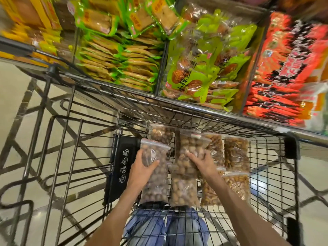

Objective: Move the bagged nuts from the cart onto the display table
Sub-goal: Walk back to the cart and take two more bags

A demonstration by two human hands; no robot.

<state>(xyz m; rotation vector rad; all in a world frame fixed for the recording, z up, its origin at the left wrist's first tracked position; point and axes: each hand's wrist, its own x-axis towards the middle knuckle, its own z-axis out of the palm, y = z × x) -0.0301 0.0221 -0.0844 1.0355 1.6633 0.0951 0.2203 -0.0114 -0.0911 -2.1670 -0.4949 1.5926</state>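
Left hand (142, 168) grips one nut bag (155, 173); right hand (202, 161) clutches another bag (188, 150) in the cart (266, 174).

Nut bags (184, 190) in cart (177, 114)

Bright, even overhead light | glare on snack packets (200, 55) | motion blur up top | wide-angle bending at edges

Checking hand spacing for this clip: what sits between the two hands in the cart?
In the head view, between the left hand and right hand lie clear zip bags of brown nuts on the wire cart; each hand grips one.
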